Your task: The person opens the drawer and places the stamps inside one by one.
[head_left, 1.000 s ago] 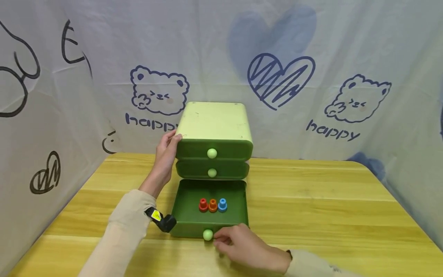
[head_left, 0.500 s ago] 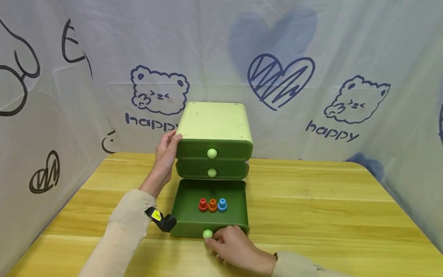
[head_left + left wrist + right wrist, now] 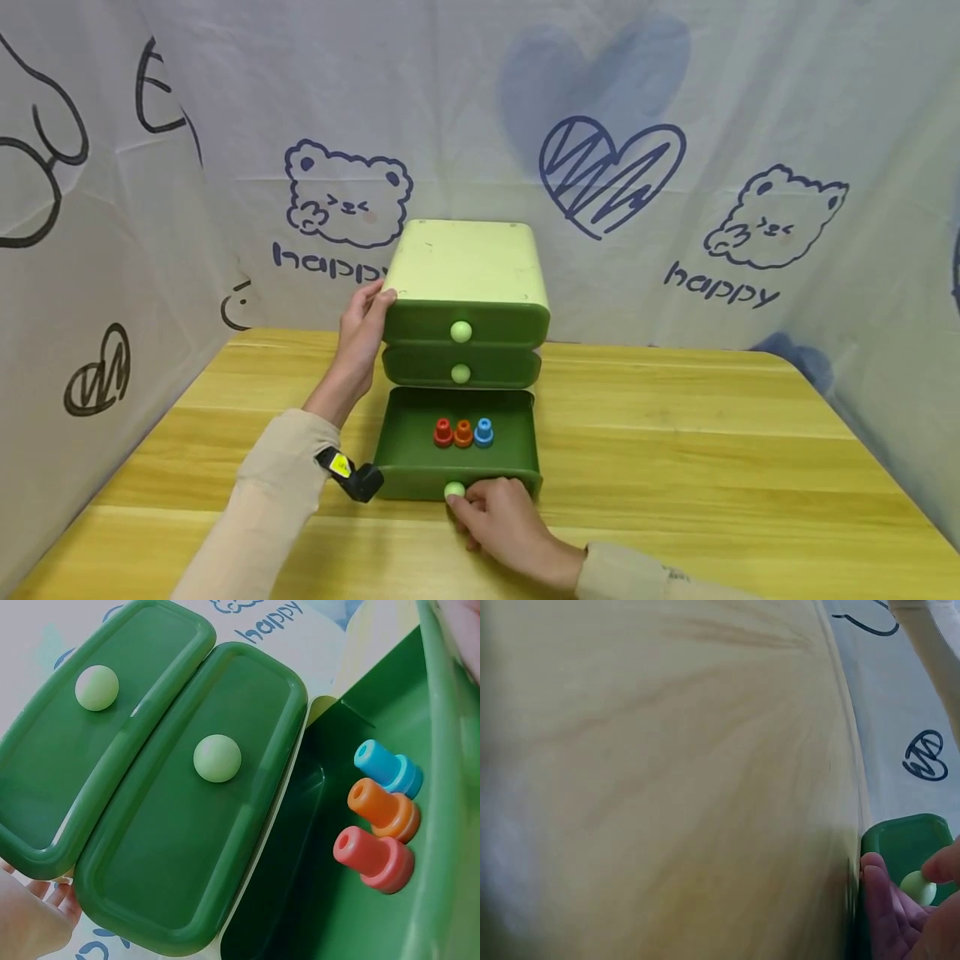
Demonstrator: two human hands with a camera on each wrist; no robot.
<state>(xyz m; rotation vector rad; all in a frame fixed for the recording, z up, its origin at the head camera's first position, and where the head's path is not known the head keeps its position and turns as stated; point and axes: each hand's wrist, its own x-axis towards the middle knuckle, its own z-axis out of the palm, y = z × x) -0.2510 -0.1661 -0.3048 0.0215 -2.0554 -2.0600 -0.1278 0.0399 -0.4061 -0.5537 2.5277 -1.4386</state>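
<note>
A small drawer cabinet point(image 3: 468, 258) with a pale yellow-green top stands on the table, its upper two green drawers closed. Its bottom drawer point(image 3: 408, 483) is pulled out. Inside stand a red peg point(image 3: 443, 433), an orange peg point(image 3: 462, 433) and a blue peg point(image 3: 483, 432) in a row. My right hand point(image 3: 504, 521) pinches the round knob point(image 3: 454, 491) of that drawer between thumb and fingers. My left hand point(image 3: 362, 333) rests against the cabinet's left side, thumb by the upper front corner. In the left wrist view its fingers point(image 3: 60, 900) are partly hidden behind the cabinet.
The wooden table point(image 3: 675, 450) extends to both sides of the cabinet. A white cloth point(image 3: 480, 108) with drawn bears and hearts hangs close behind it and along the sides. A black wrist camera point(image 3: 352, 477) on the left sleeve sits near the drawer's front left corner.
My right hand has closed on the bottom drawer's knob from beside it. The drawer has slid slightly inward, carrying the pegs along. My left hand has stayed in place.
</note>
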